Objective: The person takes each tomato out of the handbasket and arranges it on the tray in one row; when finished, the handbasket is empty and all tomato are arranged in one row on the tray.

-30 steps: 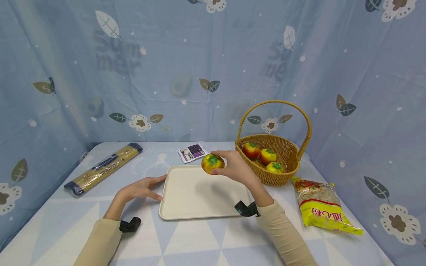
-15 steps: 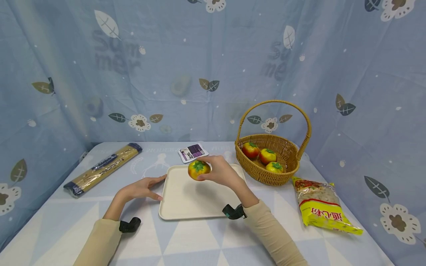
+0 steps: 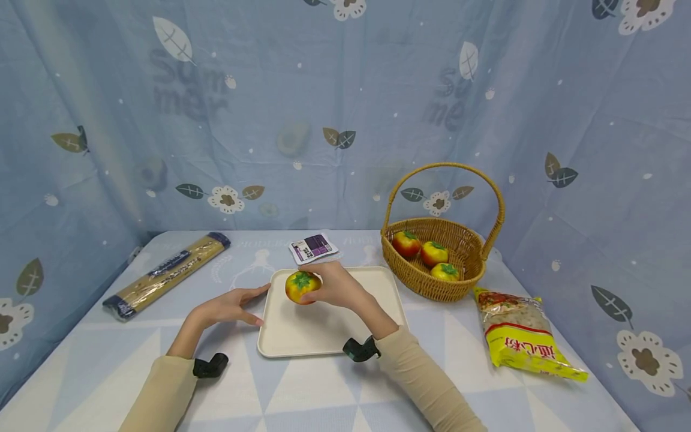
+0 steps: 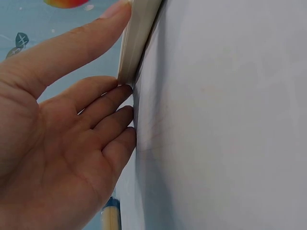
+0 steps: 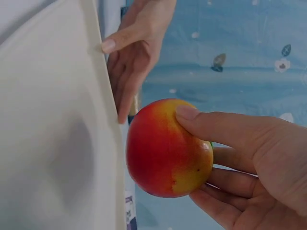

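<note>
Between the thumb and fingers of my right hand (image 3: 341,288) is a red-and-yellow persimmon (image 3: 301,288) with a green leafy top. It is held over the left part of a cream rectangular tray (image 3: 324,336). In the right wrist view the persimmon (image 5: 163,153) is above the tray surface, which carries a soft shadow. My left hand (image 3: 225,307) rests against the tray's left edge. In the left wrist view, the thumb of that hand (image 4: 62,148) touches the rim, and its other fingers extend along the edge near the tablecloth.
A wicker basket (image 3: 475,270) with a tall handle holds 3 more persimmons at the back right. In front of it lies a yellow bag of pasta (image 3: 526,336). A long spaghetti pack (image 3: 170,273) lies at the left, and a small white-and-purple pouch (image 3: 313,247) behind the tray.
My right hand has carried the persimmon leftward and lower, from over the tray's back middle to its left part. The left hand stays at the tray's edge.
</note>
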{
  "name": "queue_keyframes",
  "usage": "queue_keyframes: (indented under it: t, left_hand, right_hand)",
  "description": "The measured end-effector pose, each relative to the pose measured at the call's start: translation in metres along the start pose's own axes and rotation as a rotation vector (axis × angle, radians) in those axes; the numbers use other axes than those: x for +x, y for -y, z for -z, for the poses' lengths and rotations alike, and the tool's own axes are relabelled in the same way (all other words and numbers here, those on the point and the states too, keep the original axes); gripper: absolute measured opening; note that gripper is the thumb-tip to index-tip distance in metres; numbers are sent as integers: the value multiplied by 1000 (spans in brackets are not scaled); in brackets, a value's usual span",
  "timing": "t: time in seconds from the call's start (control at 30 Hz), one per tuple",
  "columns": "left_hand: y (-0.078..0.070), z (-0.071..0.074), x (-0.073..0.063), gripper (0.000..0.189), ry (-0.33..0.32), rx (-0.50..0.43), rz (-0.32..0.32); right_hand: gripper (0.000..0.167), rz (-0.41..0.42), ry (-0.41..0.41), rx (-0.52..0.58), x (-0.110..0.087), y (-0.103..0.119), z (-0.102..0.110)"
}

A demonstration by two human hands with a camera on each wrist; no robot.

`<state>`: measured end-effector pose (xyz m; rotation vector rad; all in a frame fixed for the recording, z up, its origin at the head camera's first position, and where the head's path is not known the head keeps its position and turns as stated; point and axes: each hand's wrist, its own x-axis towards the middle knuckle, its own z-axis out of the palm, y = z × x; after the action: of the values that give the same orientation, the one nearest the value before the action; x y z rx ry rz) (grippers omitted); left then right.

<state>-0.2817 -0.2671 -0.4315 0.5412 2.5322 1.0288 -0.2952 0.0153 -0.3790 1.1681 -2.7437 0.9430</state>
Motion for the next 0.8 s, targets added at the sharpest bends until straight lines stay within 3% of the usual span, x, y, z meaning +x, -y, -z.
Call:
queue_keyframes:
  t: [0.43, 0.8]
  left_hand:
    - [1, -1, 1, 94, 2, -23, -7]
    - [-3, 0, -2, 91, -3, -24, -24]
  right_hand:
    - [53, -42, 55, -19, 13, 4, -29]
    - [54, 42, 37, -66, 20, 2, -43]
